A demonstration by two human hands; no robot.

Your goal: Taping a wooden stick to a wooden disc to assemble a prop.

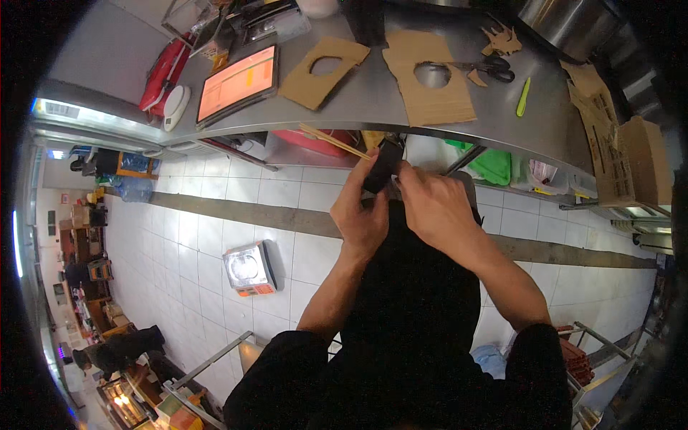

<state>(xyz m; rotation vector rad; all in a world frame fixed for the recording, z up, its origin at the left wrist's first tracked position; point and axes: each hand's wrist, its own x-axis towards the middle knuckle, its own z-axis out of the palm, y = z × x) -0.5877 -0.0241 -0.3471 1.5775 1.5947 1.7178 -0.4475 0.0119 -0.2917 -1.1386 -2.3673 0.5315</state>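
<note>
In front of my body, over the table's front edge, my left hand (360, 215) is wrapped round a black block-shaped thing (385, 165) whose exact kind I cannot make out. Thin wooden sticks (331, 140) jut out to the left from the same hand. My right hand (437, 204) presses its bent fingers and thumb against the block's right side. Just beyond lies a cardboard piece with a round hole (448, 104), and left of it another holed cardboard piece (297, 86). Black-handled scissors (494, 69) rest by the right piece, near a bright green cutter (524, 97).
The steel table (358, 100) also carries a tablet with an orange screen (236, 82) and a white scale (176, 107). Cardboard boxes (641, 158) stand at the right end. On the tiled floor sits a silver scale (249, 269). Another person (118, 351) is far left.
</note>
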